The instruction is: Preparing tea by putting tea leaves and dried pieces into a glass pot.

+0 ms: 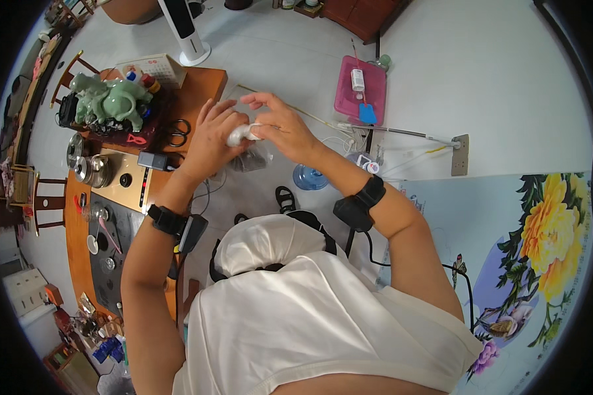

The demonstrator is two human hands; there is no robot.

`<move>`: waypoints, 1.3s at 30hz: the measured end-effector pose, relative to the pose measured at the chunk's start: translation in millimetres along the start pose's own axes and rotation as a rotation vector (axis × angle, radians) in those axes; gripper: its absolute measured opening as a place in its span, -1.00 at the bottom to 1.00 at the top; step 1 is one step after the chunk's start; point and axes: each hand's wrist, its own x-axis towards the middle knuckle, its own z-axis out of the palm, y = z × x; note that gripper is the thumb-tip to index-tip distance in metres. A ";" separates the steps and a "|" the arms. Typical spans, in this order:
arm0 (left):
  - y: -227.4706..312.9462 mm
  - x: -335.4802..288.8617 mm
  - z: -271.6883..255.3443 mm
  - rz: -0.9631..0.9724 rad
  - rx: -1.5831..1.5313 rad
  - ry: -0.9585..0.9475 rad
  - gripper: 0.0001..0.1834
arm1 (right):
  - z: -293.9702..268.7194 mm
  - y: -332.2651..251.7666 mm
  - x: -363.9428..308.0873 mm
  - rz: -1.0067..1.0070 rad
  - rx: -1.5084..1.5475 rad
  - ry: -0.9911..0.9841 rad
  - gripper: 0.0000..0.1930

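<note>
Both my hands meet in front of me, beyond the table's corner. A clear plastic bag (250, 160) hangs below them, its upper part bunched into a whitish twist (242, 135). My left hand (216, 135) is closed around the left side of this twist, fingers bent. On the other side, my right hand (282, 126) pinches it near the thumb, with the other fingers raised and curved. What the bag holds, if anything, is too unclear to tell.
At left, the wooden table (207, 82) bears a green figurine (115, 102), black scissors (178, 131), a glass kettle (99, 171) and a power adapter (153, 160). A pink basin (342, 99) stands ahead right, near a blue-tinted water jug (310, 178). Cables trail across the floor.
</note>
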 end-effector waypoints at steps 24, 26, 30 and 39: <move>-4.9 36.1 80.4 -0.371 -0.413 -0.367 -0.28 | -172.4 182.3 -118.8 0.604 -0.294 0.237 -0.69; -18.4 11.4 80.4 -0.609 -0.465 -0.540 -0.40 | -210.7 207.4 -127.8 0.577 -0.549 0.279 -0.66; -27.0 -48.6 77.7 -0.785 -0.492 -0.450 -0.49 | -302.3 254.5 -138.4 0.785 -0.847 0.375 -0.60; -22.5 -159.8 47.7 -1.264 -0.799 -0.109 -0.50 | -369.1 341.6 -140.9 0.970 -1.026 0.214 -0.40</move>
